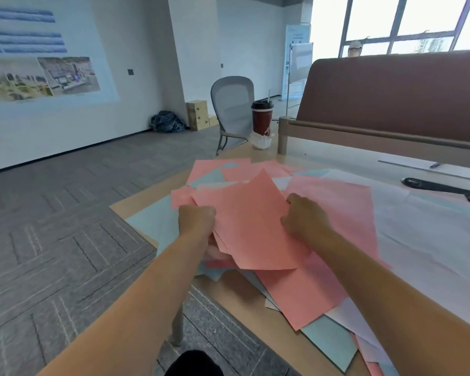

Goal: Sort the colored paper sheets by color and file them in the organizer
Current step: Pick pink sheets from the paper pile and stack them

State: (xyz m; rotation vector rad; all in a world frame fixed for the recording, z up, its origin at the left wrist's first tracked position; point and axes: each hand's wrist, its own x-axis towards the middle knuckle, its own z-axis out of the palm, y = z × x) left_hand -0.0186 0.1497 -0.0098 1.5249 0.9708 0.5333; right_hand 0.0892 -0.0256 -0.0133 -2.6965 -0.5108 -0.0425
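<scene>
The left hand (197, 219) was fisted round the left edge of a bundle of pink sheets (250, 229), and the right hand (304, 215) gripped the right edge, so both were clamped on it just above the wooden desk (132, 204). Underneath, a messy pile of pink, blue and white paper (334, 270) sprawled across that desk. Farther back stood a red takeaway cup (262, 119), then a grey mesh chair (232, 104).

Head-worn, forward-down, close over paper sheets (337, 213)
</scene>
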